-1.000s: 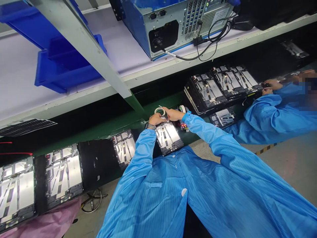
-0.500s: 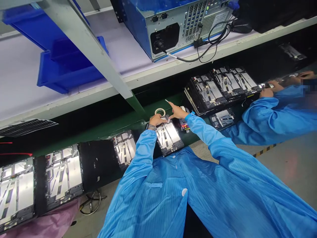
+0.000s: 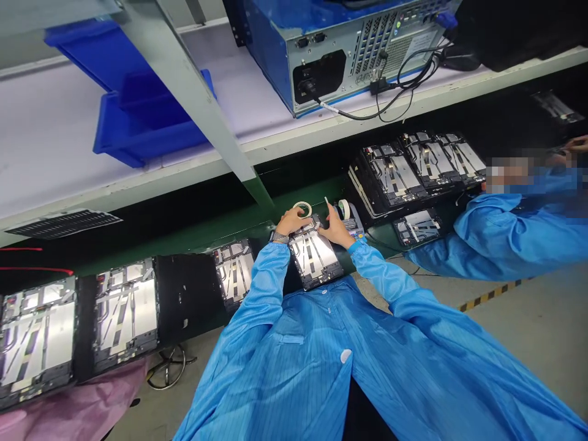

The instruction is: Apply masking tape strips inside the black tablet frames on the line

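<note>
An opened tablet [image 3: 316, 257], its silver inside and dark flat cables showing, lies right in front of my body. My left hand [image 3: 293, 222] is at its upper left edge, with bent fingers and the thumb drawn together; what is between them is too small to make out. My right hand [image 3: 336, 229] is at the tablet's upper right corner. From its fingers a thin white stick [image 3: 326, 200] points up, and the fingertips reach toward the tablet's top edge. Just behind my left hand lies a roll of tape [image 3: 304, 208].
A small grey machine [image 3: 354, 225] with a white tape roll [image 3: 344, 209] stands right of my hand. More opened tablets lie left [image 3: 126, 312] and in stacks right [image 3: 392, 174]. A co-worker's blue sleeve [image 3: 496, 229] reaches in. Overhead are a shelf post [image 3: 206, 116] and computer [image 3: 321, 67].
My right hand has come down and closer to the tablet's top edge, and the white stick now points more upright. My left hand stays at the tablet. The view has shifted slightly.
</note>
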Demonstrator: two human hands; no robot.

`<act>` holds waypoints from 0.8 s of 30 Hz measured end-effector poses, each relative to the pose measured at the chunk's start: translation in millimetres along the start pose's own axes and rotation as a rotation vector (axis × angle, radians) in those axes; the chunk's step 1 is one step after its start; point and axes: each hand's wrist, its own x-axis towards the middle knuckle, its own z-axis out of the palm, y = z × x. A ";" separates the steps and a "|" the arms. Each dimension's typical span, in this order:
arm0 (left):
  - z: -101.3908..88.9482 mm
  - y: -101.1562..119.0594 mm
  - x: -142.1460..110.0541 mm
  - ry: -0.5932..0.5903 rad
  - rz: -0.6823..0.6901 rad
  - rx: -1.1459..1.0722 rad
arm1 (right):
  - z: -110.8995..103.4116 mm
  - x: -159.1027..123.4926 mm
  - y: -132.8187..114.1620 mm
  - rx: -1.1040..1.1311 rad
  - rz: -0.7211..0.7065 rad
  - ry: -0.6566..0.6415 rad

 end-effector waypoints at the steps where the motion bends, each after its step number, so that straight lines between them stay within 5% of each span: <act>1: -6.0 -6.4 -7.5 0.070 0.066 -0.072 | 2.3 -6.8 -4.7 0.010 -0.047 0.038; 5: -19.2 -45.1 -44.7 0.317 0.106 -0.268 | 25.7 -28.5 -29.8 0.062 -0.274 -0.066; 8: -8.4 -68.6 -74.1 0.413 0.023 -0.327 | 50.5 -28.6 -43.7 0.045 -0.370 -0.151; 16: 48.1 -81.3 -105.0 0.452 -0.055 -0.478 | 64.4 1.1 -46.8 -0.032 -0.439 -0.232; 24: 57.6 -82.7 -100.7 0.426 -0.105 -0.574 | 58.4 25.2 -64.7 -0.149 -0.511 -0.358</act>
